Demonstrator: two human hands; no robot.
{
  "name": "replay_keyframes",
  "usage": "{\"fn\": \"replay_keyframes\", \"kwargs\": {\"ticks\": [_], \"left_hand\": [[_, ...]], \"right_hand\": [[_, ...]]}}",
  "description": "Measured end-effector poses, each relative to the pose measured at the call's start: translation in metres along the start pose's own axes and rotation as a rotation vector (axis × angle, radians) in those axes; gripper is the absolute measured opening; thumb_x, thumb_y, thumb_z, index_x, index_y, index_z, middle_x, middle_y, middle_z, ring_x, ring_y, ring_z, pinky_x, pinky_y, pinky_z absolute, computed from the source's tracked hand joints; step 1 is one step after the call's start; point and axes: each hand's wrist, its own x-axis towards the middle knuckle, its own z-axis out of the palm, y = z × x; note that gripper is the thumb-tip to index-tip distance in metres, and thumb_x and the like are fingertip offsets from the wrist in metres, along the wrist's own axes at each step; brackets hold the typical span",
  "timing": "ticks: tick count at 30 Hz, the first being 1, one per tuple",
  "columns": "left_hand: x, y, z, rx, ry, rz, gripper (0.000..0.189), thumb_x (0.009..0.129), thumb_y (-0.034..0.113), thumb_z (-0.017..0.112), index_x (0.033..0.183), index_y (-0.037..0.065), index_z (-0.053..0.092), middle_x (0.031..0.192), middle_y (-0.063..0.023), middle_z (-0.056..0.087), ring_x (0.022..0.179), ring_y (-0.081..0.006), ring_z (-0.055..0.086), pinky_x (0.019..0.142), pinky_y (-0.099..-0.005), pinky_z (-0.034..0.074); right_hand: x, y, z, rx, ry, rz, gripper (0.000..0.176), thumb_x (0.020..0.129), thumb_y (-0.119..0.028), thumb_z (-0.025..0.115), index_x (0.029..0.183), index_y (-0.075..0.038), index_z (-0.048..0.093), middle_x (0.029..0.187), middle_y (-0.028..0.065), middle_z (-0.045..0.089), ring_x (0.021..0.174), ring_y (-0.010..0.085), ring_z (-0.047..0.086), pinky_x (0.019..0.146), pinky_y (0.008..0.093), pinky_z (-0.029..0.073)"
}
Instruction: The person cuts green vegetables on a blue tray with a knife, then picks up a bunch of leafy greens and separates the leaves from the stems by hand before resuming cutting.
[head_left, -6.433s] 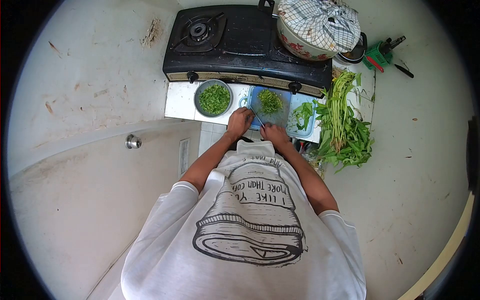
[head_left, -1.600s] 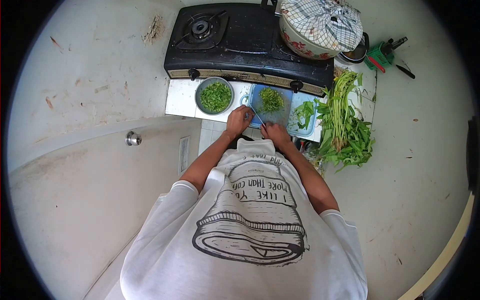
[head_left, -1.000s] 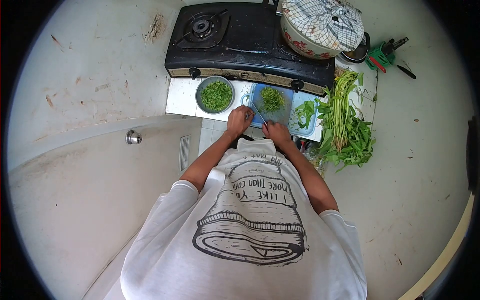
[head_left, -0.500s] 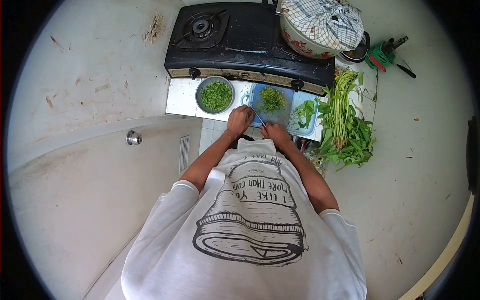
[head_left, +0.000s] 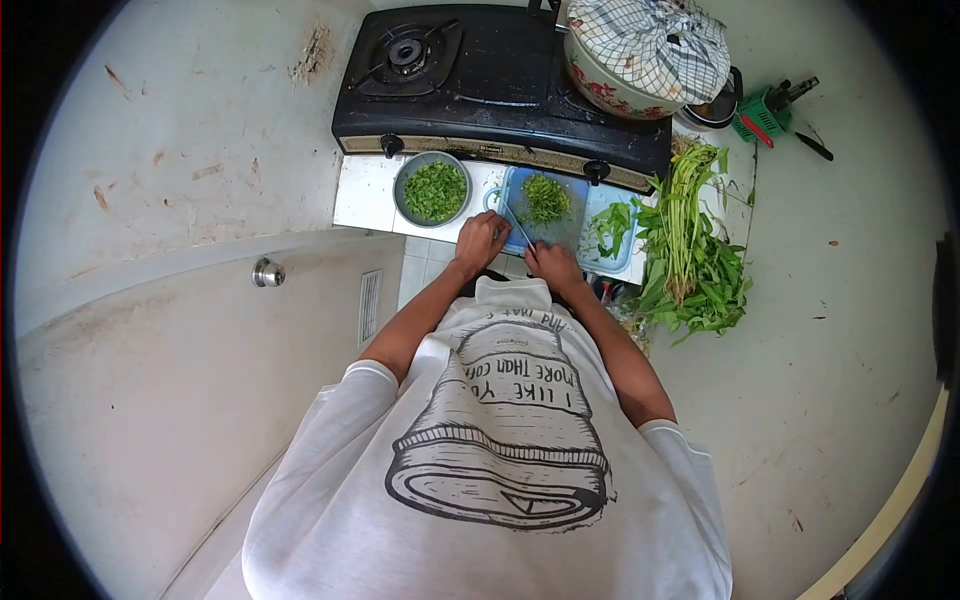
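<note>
My right hand (head_left: pixel 554 266) is closed around the handle of a knife (head_left: pixel 517 226), whose blade slants up and left over the near left part of a blue cutting board (head_left: pixel 574 236). Close to the blade and the board's left edge is my left hand (head_left: pixel 482 240), fingers curled together; whatever they hold, if anything, is too small to make out. A small heap of chopped greens (head_left: pixel 545 200) lies on the board, beyond both hands. Loose green leaves (head_left: pixel 610 226) rest at the board's right, on a light blue tray (head_left: pixel 622 262).
To the left stands a grey bowl (head_left: pixel 399 204) of chopped greens. A black gas stove (head_left: pixel 500 60) is behind, bearing a cloth-covered pot (head_left: pixel 612 92). Long-stemmed leafy greens (head_left: pixel 690 240) lie at right, near a green basket (head_left: pixel 757 108) of utensils and a black-handled knife (head_left: pixel 814 146).
The whole view has shifted very slightly. Both hands, the knife and the chopped heap keep almost the same places.
</note>
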Motion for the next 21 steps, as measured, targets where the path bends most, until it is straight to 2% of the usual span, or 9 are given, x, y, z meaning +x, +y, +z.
{"fn": "replay_keyframes", "kwargs": {"ticks": [5,8,11,14,21], "left_hand": [[-0.001,0.000,0.001,-0.005,-0.004,-0.020,0.008,0.086,0.012,0.071,0.089,0.006,0.074,0.091,-0.0094,0.070,0.085,-0.0311,0.067,0.079,-0.0439,0.052],[-0.001,0.007,-0.005,0.008,-0.014,-0.030,0.007,0.086,0.011,0.071,0.089,0.007,0.074,0.090,-0.0090,0.070,0.086,-0.0311,0.067,0.079,-0.0442,0.051],[-0.002,0.005,-0.004,0.007,0.004,0.004,0.007,0.085,0.011,0.070,0.089,0.007,0.074,0.090,-0.0088,0.070,0.087,-0.0306,0.067,0.079,-0.0443,0.051],[-0.003,-0.001,-0.001,0.003,-0.003,0.007,0.008,0.086,0.011,0.070,0.091,0.008,0.075,0.090,-0.0083,0.069,0.087,-0.0302,0.067,0.079,-0.0442,0.051],[-0.005,-0.001,-0.004,0.047,0.025,0.080,0.009,0.085,0.011,0.070,0.091,0.008,0.077,0.089,-0.0086,0.069,0.085,-0.0309,0.067,0.079,-0.0439,0.052]], "right_hand": [[-0.004,-0.002,-0.002,-0.022,-0.060,-0.037,0.043,0.100,-0.040,0.053,0.094,0.000,0.069,0.080,0.0291,0.070,0.078,0.0462,0.071,0.076,0.0565,0.057],[-0.003,-0.002,0.000,-0.013,-0.090,-0.029,0.045,0.103,-0.042,0.050,0.098,0.000,0.066,0.081,0.0301,0.070,0.080,0.0494,0.070,0.077,0.0576,0.056],[0.002,-0.004,0.002,0.032,-0.059,-0.032,0.046,0.103,-0.042,0.050,0.098,0.001,0.066,0.083,0.0300,0.070,0.081,0.0499,0.070,0.078,0.0575,0.056],[0.006,-0.008,0.002,0.001,-0.034,0.003,0.044,0.100,-0.040,0.053,0.095,0.001,0.069,0.082,0.0286,0.071,0.080,0.0461,0.071,0.078,0.0556,0.057],[-0.001,0.001,0.004,-0.006,-0.049,0.001,0.047,0.101,-0.042,0.052,0.099,0.001,0.069,0.082,0.0288,0.071,0.080,0.0479,0.071,0.079,0.0561,0.057]]}}
